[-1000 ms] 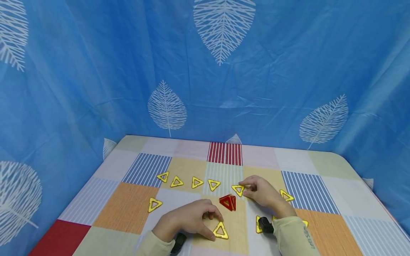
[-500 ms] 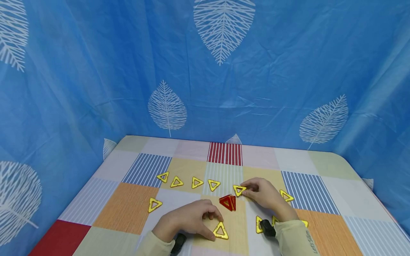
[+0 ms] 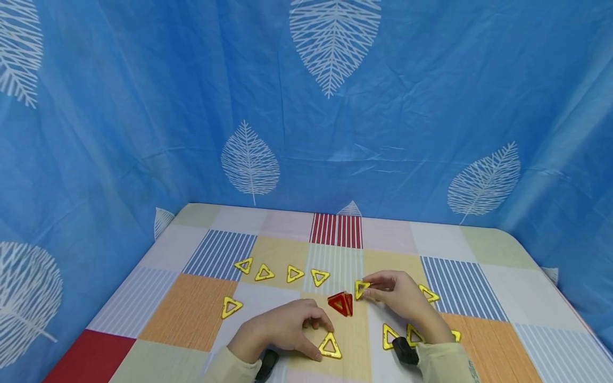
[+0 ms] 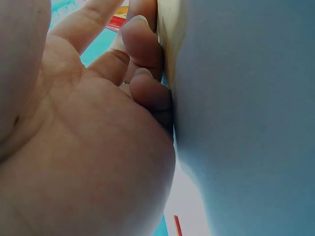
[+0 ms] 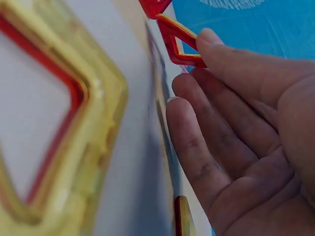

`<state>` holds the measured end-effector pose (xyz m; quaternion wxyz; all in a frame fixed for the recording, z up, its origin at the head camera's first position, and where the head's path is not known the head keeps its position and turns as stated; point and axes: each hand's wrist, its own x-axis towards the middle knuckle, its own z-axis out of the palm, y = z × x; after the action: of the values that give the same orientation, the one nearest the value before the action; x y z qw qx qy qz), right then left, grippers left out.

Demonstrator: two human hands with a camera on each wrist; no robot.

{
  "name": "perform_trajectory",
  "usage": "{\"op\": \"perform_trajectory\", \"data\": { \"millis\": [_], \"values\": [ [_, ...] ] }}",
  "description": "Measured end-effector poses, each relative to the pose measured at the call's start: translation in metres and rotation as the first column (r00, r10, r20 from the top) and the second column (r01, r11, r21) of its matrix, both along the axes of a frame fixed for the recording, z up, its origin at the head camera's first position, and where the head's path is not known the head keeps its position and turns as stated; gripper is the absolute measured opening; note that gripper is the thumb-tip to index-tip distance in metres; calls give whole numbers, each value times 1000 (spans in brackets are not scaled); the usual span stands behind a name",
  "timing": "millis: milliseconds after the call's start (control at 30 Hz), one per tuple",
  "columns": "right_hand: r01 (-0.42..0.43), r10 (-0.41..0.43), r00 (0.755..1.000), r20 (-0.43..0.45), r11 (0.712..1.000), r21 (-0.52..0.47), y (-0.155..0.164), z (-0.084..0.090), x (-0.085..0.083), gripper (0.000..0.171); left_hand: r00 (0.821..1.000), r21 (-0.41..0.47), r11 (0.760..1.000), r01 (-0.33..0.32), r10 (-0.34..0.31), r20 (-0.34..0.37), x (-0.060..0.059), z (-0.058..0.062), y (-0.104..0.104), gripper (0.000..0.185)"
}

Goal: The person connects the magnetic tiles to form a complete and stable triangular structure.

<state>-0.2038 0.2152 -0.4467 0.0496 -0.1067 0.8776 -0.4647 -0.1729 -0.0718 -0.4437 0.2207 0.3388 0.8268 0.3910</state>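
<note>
My right hand point(image 3: 399, 292) pinches a yellow triangular magnetic tile point(image 3: 356, 295) by thumb and fingertips, beside a small cluster of red triangular tiles point(image 3: 339, 304). In the right wrist view the pinched tile point(image 5: 172, 46) is tilted up off the cloth, its frame showing red and yellow. My left hand point(image 3: 287, 327) rests on the cloth in front, its thumb and index fingertip at two corners of another yellow triangular tile point(image 3: 330, 354) lying flat. The left wrist view shows the curled fingers point(image 4: 142, 44) close against the table surface.
Several yellow tiles, one of them a far tile point(image 3: 320, 277), lie in a loose row at the back left. A single yellow tile point(image 3: 226, 314) is left of the left hand. More tiles, including a near tile point(image 3: 384, 340), lie around the right forearm. A blue curtain point(image 3: 306, 133) rises behind.
My right hand has drawn slightly right and nearer with its pinched tile, which has turned in the fingers. My left hand and its tile have stayed put.
</note>
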Motion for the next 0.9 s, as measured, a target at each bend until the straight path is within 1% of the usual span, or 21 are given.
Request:
{"op": "perform_trajectory", "data": {
  "millis": [100,267,367,467,567,700,833,900],
  "values": [
    [-16,16,1000,-1,1000,-18,1,1,4,26,1000,0,1000,-1,1,3,0,-1,0,35],
    [-41,40,999,-26,999,-18,4,8,10,28,1000,-5,1000,-3,3,-9,0,-2,0,35],
    [-88,87,996,-28,995,-38,9,13,14,28,1000,-10,1000,-6,6,-4,0,-1,0,35],
    [-167,167,986,-13,983,-75,12,17,16,27,1000,-15,1000,-9,9,-7,0,0,1,35],
    [-261,264,964,7,958,-120,14,17,18,24,1000,-24,1000,-16,16,-8,0,0,1,34],
    [-373,383,923,22,909,-188,13,14,18,22,999,-49,999,-22,21,-27,1,2,1,33],
    [-447,471,881,43,858,-252,8,10,17,20,998,-71,997,-20,16,-61,0,2,1,33],
    [-466,497,866,58,843,-268,4,8,18,20,998,-75,997,-21,16,-67,0,2,1,33]
  ]
}}
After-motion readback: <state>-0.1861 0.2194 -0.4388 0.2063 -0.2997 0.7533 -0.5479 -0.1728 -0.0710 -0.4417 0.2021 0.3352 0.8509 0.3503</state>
